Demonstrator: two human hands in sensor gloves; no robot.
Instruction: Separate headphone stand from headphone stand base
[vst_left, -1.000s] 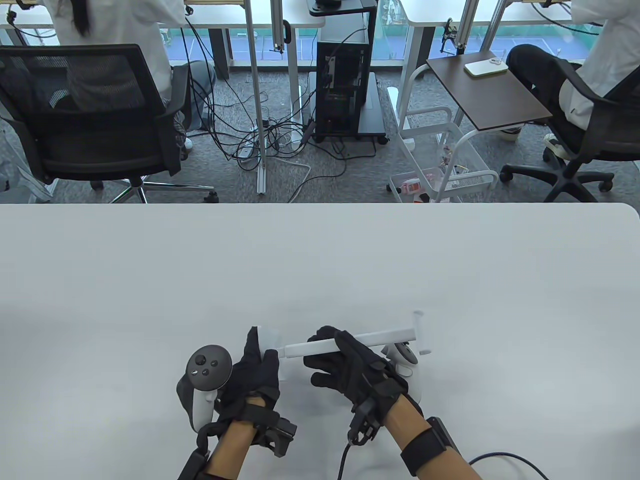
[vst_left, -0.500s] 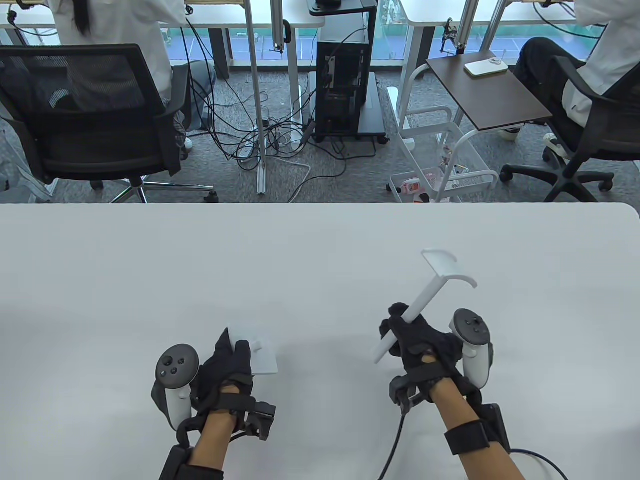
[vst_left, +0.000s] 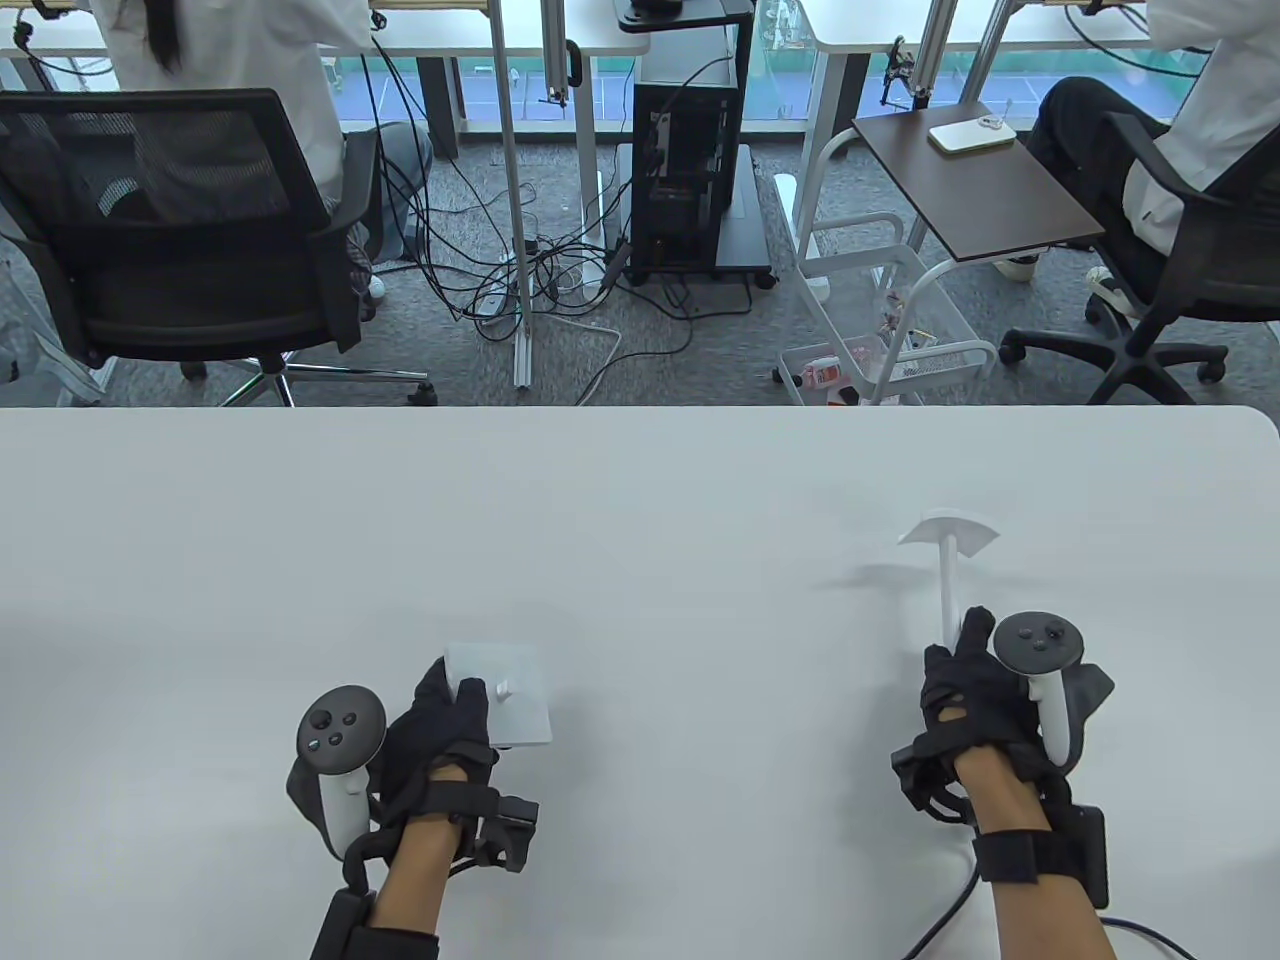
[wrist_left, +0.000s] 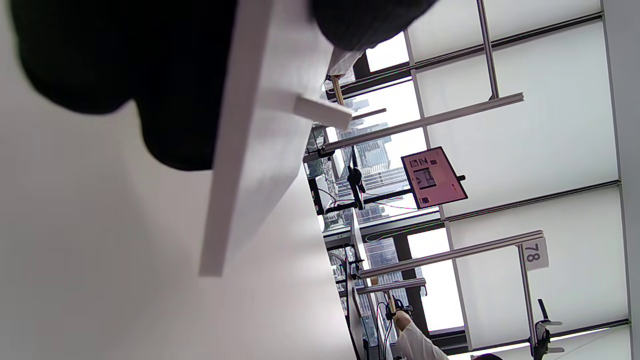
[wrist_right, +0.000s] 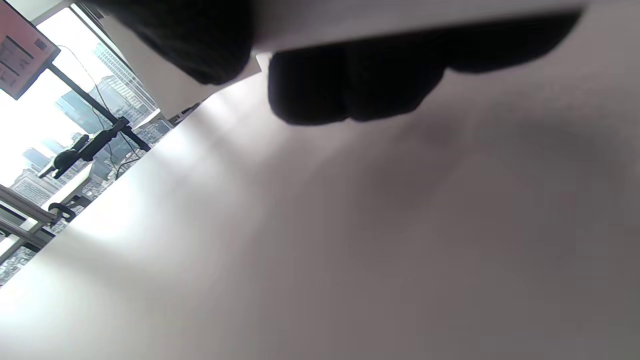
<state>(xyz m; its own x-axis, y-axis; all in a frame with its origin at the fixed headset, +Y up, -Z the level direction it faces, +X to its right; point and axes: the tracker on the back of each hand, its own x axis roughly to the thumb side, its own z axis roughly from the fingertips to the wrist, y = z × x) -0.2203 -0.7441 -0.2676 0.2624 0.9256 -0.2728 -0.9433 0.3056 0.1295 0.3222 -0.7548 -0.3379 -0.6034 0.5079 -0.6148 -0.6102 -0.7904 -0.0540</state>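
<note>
At the near edge of the white desk (vst_left: 640, 500), the left hand (vst_left: 445, 735) grips the flat white square plastic base (vst_left: 510, 695). Well apart, the right hand's (vst_left: 975, 695) fingers (vst_left: 940, 665) close around the slim white stand pole (vst_left: 947, 590), its curved top farther away.

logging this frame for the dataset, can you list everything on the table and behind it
headphone stand base: 1, white, near left of table, peg up
headphone stand: 1, white, near right, apart from base
table: 1, white, foreground
office chairs: 2, black, far left and far right
computer tower: 1, black, floor behind
wire cart: 1, white, right of tower
left hand: 1, black glove, grip on base
right hand: 1, black glove, grip on stand's post
</note>
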